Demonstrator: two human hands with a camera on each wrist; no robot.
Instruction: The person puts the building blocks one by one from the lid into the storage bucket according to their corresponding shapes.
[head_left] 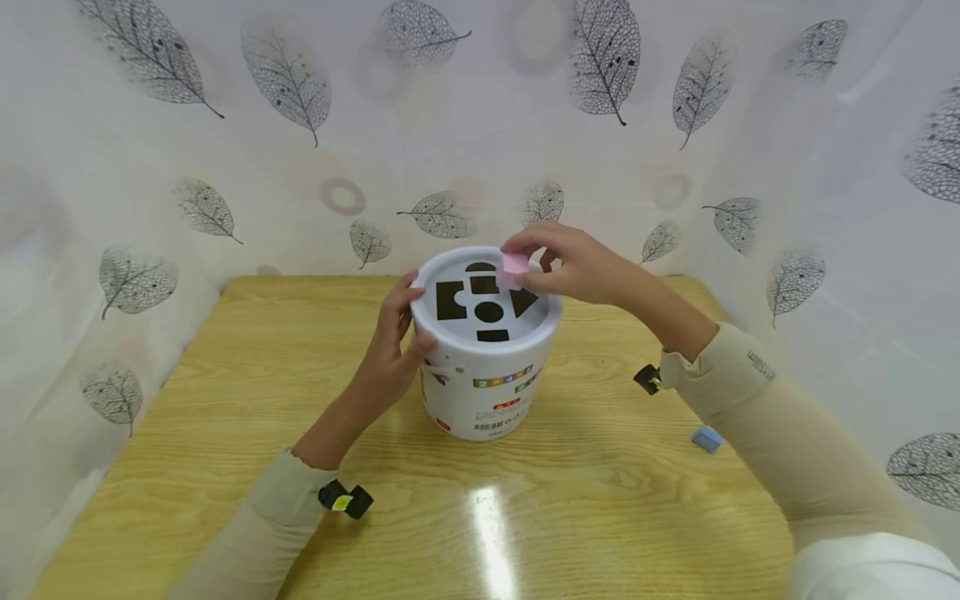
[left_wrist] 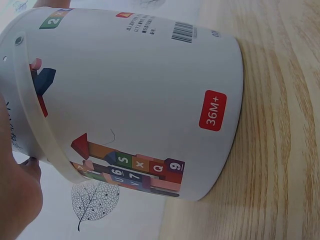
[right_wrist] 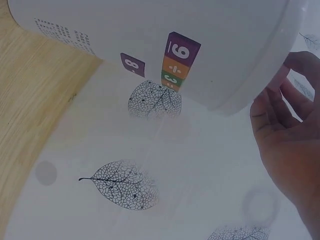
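Note:
A white bucket [head_left: 480,392] stands upright on the table, its lid [head_left: 457,333] cut with several shaped holes. My left hand [head_left: 390,333] grips the bucket's left side near the rim, thumb toward the front and fingers farther back. In the left wrist view, part of that hand [left_wrist: 17,185] lies against the bucket at the rim. Between thumb and fingers, my right hand [head_left: 573,262] pinches a pink block [head_left: 514,265] over the back right of the lid. The right wrist view shows that hand [right_wrist: 290,115] beside the rim, the block [right_wrist: 278,79] partly hidden.
A small blue block [head_left: 707,439] lies on the wooden table [head_left: 600,500] at the right, near my right sleeve. Behind the table and along both sides hangs a white curtain [head_left: 480,158] with a leaf print.

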